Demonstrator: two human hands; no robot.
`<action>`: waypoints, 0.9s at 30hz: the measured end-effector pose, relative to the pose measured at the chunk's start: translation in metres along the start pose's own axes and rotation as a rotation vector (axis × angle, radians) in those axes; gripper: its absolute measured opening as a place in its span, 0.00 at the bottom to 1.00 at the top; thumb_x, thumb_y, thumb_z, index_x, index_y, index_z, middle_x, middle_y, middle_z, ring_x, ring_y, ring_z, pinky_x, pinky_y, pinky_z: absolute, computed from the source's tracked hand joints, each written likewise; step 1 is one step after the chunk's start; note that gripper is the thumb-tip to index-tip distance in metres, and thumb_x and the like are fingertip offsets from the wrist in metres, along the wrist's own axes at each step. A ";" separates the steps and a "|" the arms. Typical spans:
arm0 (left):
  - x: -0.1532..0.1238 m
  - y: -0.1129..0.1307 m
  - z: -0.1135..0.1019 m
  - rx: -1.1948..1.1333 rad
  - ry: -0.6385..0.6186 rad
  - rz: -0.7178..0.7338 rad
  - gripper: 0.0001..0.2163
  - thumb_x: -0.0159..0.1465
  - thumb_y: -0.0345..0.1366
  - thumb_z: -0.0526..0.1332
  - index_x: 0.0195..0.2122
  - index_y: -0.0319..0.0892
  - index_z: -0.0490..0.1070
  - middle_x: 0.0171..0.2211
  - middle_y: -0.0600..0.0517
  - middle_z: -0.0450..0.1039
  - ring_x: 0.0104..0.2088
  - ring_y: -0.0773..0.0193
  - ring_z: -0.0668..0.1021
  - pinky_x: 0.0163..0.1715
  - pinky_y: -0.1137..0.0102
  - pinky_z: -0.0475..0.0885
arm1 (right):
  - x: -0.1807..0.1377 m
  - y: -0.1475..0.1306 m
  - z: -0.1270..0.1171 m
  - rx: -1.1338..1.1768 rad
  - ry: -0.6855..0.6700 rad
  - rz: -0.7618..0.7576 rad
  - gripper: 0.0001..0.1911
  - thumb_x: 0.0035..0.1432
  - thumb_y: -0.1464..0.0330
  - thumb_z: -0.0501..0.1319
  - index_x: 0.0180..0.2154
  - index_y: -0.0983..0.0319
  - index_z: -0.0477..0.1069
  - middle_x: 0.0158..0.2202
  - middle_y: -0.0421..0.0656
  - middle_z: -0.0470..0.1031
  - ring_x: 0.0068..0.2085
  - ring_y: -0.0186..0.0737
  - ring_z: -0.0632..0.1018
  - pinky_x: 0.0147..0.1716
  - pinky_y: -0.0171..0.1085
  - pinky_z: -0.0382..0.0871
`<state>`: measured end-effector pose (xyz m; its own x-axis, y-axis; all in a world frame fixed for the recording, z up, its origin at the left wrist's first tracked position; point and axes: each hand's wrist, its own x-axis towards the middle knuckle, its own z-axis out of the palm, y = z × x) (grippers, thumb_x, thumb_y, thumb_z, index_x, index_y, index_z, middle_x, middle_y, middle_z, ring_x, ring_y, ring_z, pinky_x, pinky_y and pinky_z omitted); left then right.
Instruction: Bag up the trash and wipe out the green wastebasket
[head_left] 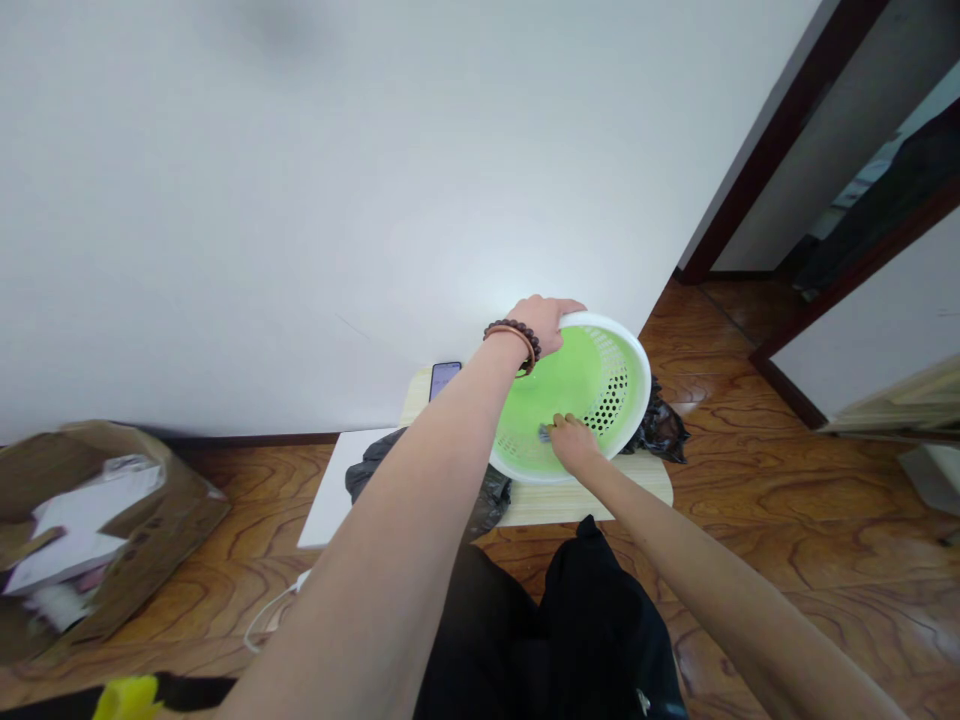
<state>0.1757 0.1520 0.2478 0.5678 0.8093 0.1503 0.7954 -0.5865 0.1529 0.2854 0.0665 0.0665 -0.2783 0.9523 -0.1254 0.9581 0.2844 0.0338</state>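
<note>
A round plastic basket (564, 365), green inside with a white rim and holes in its wall, stands tilted over a low light-wood table. My left hand (541, 322), wearing a bead bracelet and a band at the wrist, grips the far-left part of the rim. Inside the basket, my right hand (573, 442) is closed on a small grey piece (544, 433), pressed near the green surface; its kind I cannot make out. Black plastic bags (661, 428) lie around the basket on the table.
A phone (445, 374) lies on the table (600, 497) by the wall, partly behind my left arm. At the far left, an open cardboard box (169, 510) on the wooden floor holds papers. A white cable (264, 612) runs near my left arm. A dark-framed doorway stands at right.
</note>
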 end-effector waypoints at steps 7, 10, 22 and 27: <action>-0.002 -0.006 -0.001 0.019 0.011 -0.006 0.23 0.56 0.32 0.55 0.53 0.54 0.64 0.39 0.51 0.75 0.38 0.60 0.75 0.38 0.67 0.68 | 0.005 -0.031 0.002 0.238 -0.017 -0.038 0.15 0.60 0.75 0.49 0.44 0.62 0.70 0.42 0.49 0.69 0.43 0.41 0.70 0.40 0.35 0.62; -0.003 -0.004 -0.001 0.030 0.020 -0.001 0.22 0.56 0.32 0.56 0.53 0.54 0.65 0.39 0.50 0.75 0.39 0.59 0.75 0.39 0.67 0.68 | 0.004 -0.035 0.003 0.268 0.023 -0.051 0.15 0.61 0.73 0.48 0.45 0.62 0.70 0.42 0.47 0.69 0.42 0.39 0.71 0.42 0.34 0.61; -0.001 -0.003 -0.001 0.031 0.001 -0.004 0.23 0.56 0.33 0.56 0.54 0.55 0.64 0.42 0.51 0.74 0.40 0.58 0.75 0.40 0.67 0.68 | 0.002 0.019 -0.001 -0.027 0.061 0.039 0.17 0.56 0.79 0.49 0.38 0.66 0.74 0.41 0.54 0.71 0.45 0.49 0.69 0.41 0.40 0.62; -0.002 -0.005 -0.001 0.036 0.009 -0.006 0.22 0.56 0.33 0.55 0.53 0.55 0.64 0.40 0.51 0.75 0.39 0.59 0.75 0.39 0.67 0.68 | 0.008 -0.016 0.009 0.271 0.007 0.037 0.16 0.58 0.75 0.50 0.44 0.63 0.72 0.41 0.49 0.72 0.42 0.42 0.72 0.40 0.35 0.62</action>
<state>0.1701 0.1532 0.2477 0.5611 0.8125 0.1580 0.8060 -0.5798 0.1188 0.2683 0.0680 0.0558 -0.2423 0.9625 -0.1220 0.9506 0.2103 -0.2285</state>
